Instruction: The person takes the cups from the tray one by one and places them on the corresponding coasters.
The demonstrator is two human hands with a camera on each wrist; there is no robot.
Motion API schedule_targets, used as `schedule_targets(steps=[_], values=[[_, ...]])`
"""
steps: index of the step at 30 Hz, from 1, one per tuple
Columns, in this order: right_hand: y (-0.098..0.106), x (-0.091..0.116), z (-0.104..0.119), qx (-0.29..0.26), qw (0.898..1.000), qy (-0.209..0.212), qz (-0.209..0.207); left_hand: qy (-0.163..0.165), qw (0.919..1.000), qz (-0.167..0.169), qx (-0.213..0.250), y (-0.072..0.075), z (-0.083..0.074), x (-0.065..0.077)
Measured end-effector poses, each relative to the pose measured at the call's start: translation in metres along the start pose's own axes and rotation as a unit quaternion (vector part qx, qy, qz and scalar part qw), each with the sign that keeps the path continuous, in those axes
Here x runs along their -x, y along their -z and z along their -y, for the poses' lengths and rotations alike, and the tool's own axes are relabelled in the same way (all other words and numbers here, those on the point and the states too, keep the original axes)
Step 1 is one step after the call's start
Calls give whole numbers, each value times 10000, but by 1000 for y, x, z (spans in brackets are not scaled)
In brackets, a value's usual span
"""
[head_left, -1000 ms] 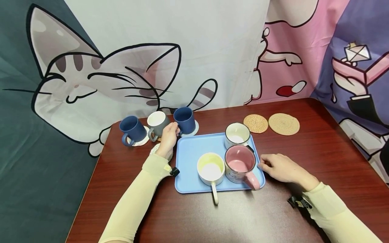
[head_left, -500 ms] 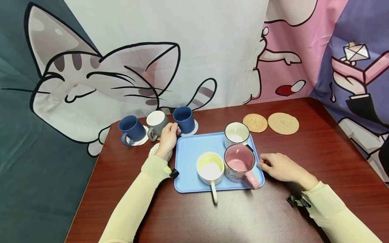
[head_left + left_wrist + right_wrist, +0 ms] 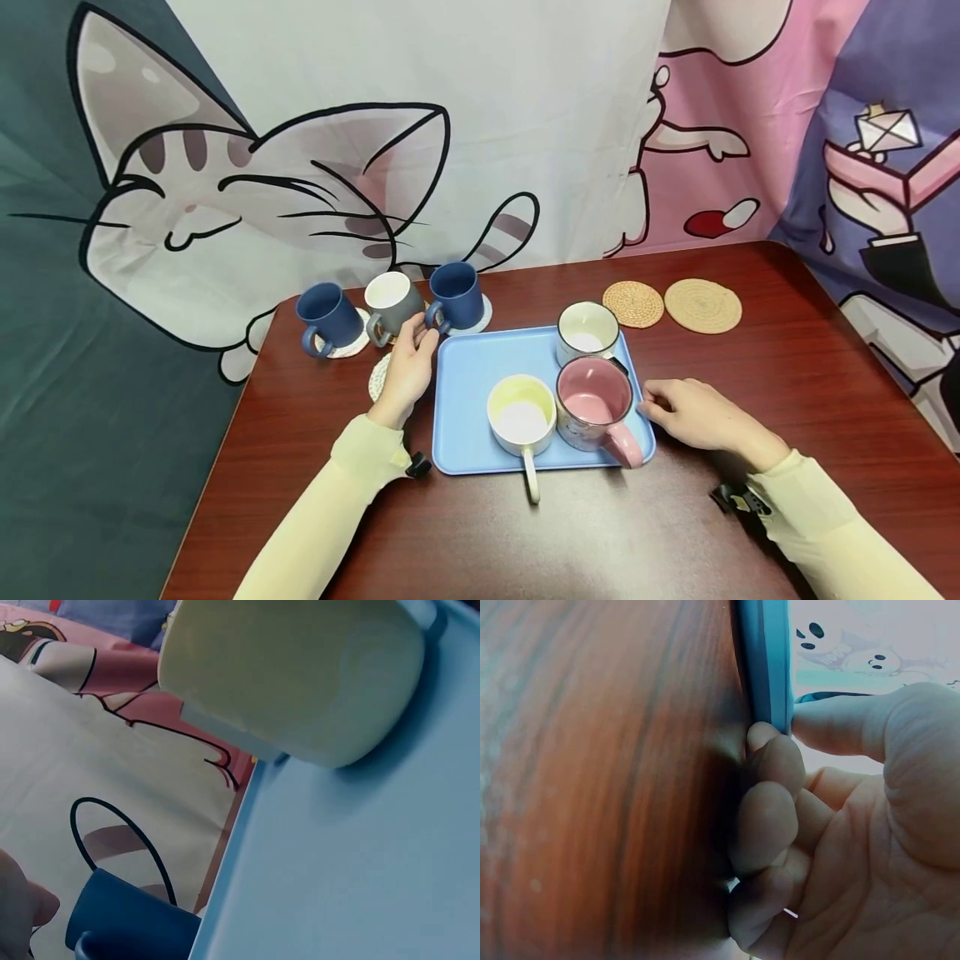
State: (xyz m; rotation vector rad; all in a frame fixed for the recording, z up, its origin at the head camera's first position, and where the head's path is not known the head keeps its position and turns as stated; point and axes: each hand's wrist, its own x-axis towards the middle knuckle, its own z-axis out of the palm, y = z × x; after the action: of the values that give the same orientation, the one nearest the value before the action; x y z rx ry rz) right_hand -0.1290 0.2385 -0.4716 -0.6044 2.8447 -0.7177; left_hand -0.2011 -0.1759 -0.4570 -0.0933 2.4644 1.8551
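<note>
My left hand (image 3: 407,362) is beside the handle of a dark blue mug (image 3: 459,296), fingers loosened and holding nothing. That mug stands on a pale coaster (image 3: 487,315). In the left wrist view, a fingertip shows left of the blue mug (image 3: 135,915). A grey mug (image 3: 401,315) with a white inside stands just behind the left fingers. My right hand (image 3: 690,412) pinches the right rim of a light blue tray (image 3: 472,358); in the right wrist view, the thumb lies against the tray edge (image 3: 769,667), with curled fingers below it.
On the tray stand a yellow-lined pot (image 3: 522,414) with a long handle, a pink mug (image 3: 596,404) and a white mug (image 3: 587,333). Another blue mug (image 3: 330,317) stands far left on a coaster. A white coaster (image 3: 380,379) is partly under the left hand; two woven coasters (image 3: 702,306) lie back right.
My left hand has let go of the blue mug's handle and drawn slightly back toward me and left, fingers loosening. The right hand and tray have not moved.
</note>
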Motion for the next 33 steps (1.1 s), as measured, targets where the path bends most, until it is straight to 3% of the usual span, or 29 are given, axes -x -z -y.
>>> schedule_targets(steps=[9, 14, 20, 27, 33], values=[[1, -1, -1, -7, 10000, 75, -18, -75, 9992, 273, 270, 10, -3, 27], [0, -2, -1, 69, 10000, 46, -26, -262, 9979, 415, 420, 3, -5, 46], [1, -1, -2, 25, 9999, 120, -94, -324, 9972, 437, 511, -9, -7, 80], [-6, -1, -7, -126, 9986, 380, -348, -132, 9956, 598, 714, -25, -3, 119], [-2, -1, -2, -21, 9999, 117, -90, 318, 9888, 911, 1135, -42, -1, 148]])
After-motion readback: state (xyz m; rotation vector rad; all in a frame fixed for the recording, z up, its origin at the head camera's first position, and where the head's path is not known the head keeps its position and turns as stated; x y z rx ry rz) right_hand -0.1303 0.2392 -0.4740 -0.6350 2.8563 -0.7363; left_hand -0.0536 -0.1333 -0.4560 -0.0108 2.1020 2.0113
